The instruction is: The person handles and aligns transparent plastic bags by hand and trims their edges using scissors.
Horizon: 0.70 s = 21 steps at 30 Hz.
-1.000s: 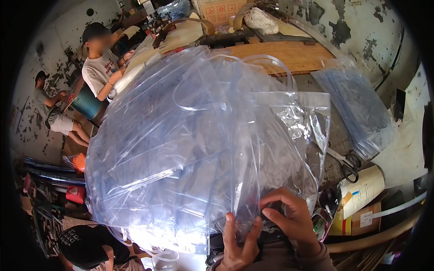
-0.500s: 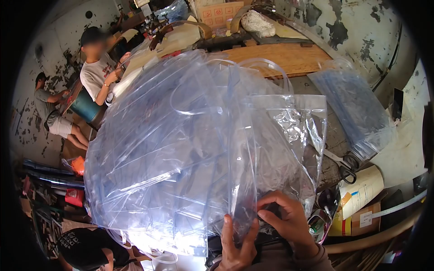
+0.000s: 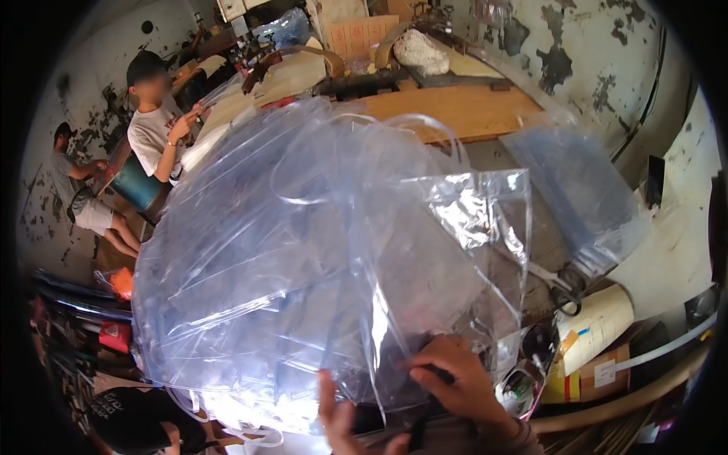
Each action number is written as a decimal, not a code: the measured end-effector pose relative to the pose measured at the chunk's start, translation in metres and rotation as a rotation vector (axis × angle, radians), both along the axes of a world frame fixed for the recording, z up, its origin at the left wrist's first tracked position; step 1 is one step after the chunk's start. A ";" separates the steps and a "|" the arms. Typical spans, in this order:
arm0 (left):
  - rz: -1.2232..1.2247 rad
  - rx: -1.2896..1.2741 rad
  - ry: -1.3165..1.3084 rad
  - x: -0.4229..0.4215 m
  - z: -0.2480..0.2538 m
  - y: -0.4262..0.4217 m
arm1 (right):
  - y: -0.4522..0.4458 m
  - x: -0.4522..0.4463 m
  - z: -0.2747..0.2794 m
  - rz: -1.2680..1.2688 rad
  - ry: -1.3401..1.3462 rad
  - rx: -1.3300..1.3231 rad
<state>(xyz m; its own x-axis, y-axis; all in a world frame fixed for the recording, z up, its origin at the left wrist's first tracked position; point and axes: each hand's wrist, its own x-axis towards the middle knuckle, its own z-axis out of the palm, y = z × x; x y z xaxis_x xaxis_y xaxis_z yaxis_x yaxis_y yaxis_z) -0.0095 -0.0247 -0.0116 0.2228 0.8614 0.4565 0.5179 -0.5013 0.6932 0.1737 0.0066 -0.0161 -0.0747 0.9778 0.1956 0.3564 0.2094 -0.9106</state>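
A large pile of clear plastic bags with looped clear handles fills the middle of the head view. At the pile's near edge, my right hand pinches the edge of a clear plastic bag between thumb and fingers. To its left, my left hand has its fingers apart at the bag's lower edge, slightly blurred. I see nothing held in it. One shiny flat bag lies at the pile's right side.
Black-handled scissors lie right of the pile, below a stack of flat clear bags. A paper roll and a cardboard box are at the lower right. Co-workers are at the left; another person is low at the front.
My left hand has moved left and its fingers have spread apart. The near bag's folded edge has shifted left and spread wider. My right hand has dropped slightly left, still at the plastic.
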 end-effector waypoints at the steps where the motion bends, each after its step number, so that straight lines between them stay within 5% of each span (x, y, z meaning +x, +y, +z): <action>1: 0.094 0.063 0.068 0.000 0.008 0.006 | -0.001 0.002 0.002 0.050 -0.044 -0.004; 4: 0.311 0.178 -0.245 0.003 0.011 0.024 | -0.007 0.010 -0.002 0.143 -0.086 0.060; 6: 0.434 0.184 -0.193 0.003 0.008 0.037 | -0.016 0.018 -0.008 0.408 -0.035 0.058; 9: 0.357 0.310 -0.312 0.000 0.014 0.055 | -0.033 0.036 -0.004 0.662 -0.155 0.097; 10: 0.348 0.309 -0.312 -0.007 0.018 0.055 | -0.036 0.040 -0.001 0.795 -0.210 0.131; 11: 0.247 0.249 -0.036 -0.016 0.025 0.053 | -0.038 0.043 -0.001 0.917 -0.227 0.125; 13: 0.070 0.217 0.351 -0.021 0.035 0.054 | -0.049 0.046 -0.004 0.858 -0.214 0.129; 16: -0.077 0.003 0.207 -0.022 0.032 0.048 | -0.057 0.057 0.001 0.791 -0.217 0.116; 20: -0.324 0.113 0.098 -0.038 0.039 0.043 | -0.062 0.064 0.009 0.749 -0.118 0.055; 21: -0.150 0.170 -0.078 -0.024 0.046 0.036 | -0.065 0.064 0.004 0.742 -0.119 0.061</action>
<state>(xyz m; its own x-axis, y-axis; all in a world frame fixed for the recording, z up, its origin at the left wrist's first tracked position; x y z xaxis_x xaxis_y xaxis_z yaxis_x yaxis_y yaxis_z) -0.0331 0.0117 0.0339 0.3007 0.7308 0.6128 0.3769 -0.6813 0.6275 0.2377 -0.0584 -0.0126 -0.7333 0.6507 0.1974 0.1974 0.4815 -0.8540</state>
